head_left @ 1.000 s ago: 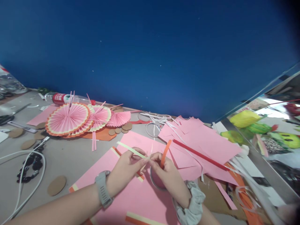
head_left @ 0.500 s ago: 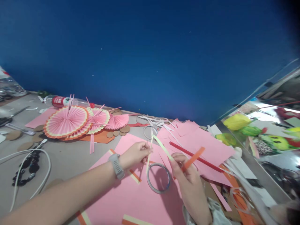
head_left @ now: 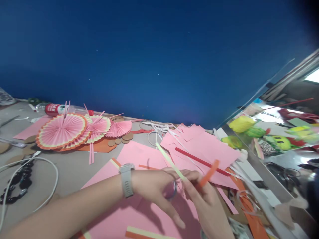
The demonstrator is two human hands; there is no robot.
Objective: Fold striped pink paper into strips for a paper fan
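Observation:
My right hand (head_left: pixel 205 199) is closed around paper strips: a pale yellow-green one (head_left: pixel 169 159) points up to the left, and an orange one (head_left: pixel 209 174) sticks out to the right. My left hand (head_left: pixel 156 187), a grey watch (head_left: pixel 126 179) on its wrist, reaches across to the right hand. Its thumb is stretched down and well apart from the fingers, whose tips meet or overlap the right hand and are partly hidden. Between the hands shows part of a tape roll (head_left: pixel 175 191), mostly covered. Beneath lies a large pink paper sheet (head_left: pixel 112 212) bearing a yellow-and-orange strip (head_left: pixel 147 234).
Folded pink paper fans (head_left: pixel 62 131) and a plastic bottle (head_left: pixel 53 109) stand back left. Pink sheets (head_left: pixel 206 146) with a red strip (head_left: pixel 201 161) lie right. A white cable (head_left: pixel 56 166) and black beads (head_left: pixel 18 182) are at left. A blue wall (head_left: pixel 149 59) rises behind.
My left hand has gone from a pinch on a thin strip of tape to spread fingers, moving right to the right hand. The tape roll, previously in full view, is now mostly covered.

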